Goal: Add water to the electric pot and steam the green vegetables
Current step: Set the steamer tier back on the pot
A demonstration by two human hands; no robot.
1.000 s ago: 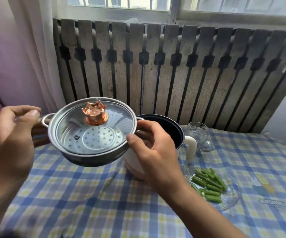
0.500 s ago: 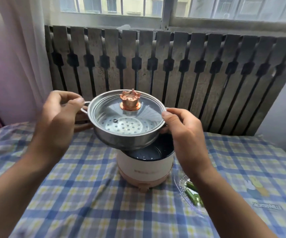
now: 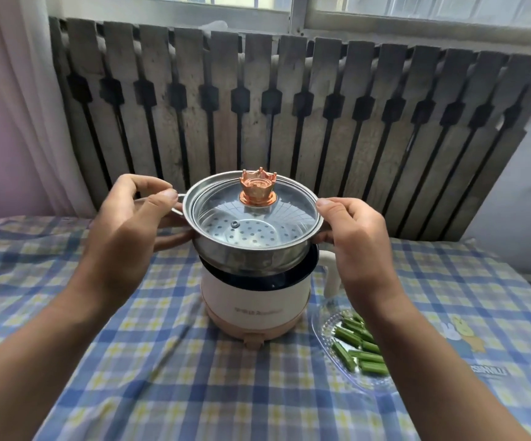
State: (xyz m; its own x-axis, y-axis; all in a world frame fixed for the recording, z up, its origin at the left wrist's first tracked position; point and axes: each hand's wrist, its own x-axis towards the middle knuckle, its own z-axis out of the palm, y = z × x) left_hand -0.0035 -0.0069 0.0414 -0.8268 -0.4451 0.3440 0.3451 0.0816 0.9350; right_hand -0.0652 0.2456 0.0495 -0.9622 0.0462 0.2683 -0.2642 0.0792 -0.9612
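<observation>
Your left hand is closed on the steamer's left loop handle, thumb on top and fingers curled beneath. Your right hand pinches the right handle the same way, though that handle is mostly hidden under your fingers. Between them the steamer, with its glass lid and crown knob on, now sits low over the pot, its base dipping into the dark rim. A second ago you held it off to the left and higher; half a second ago it hovered above the opening. It looks nearly seated, perhaps tilted a little. So the steamer is going on empty: the greens lie on the clear plate just right of the pot, on the checked cloth.
</observation>
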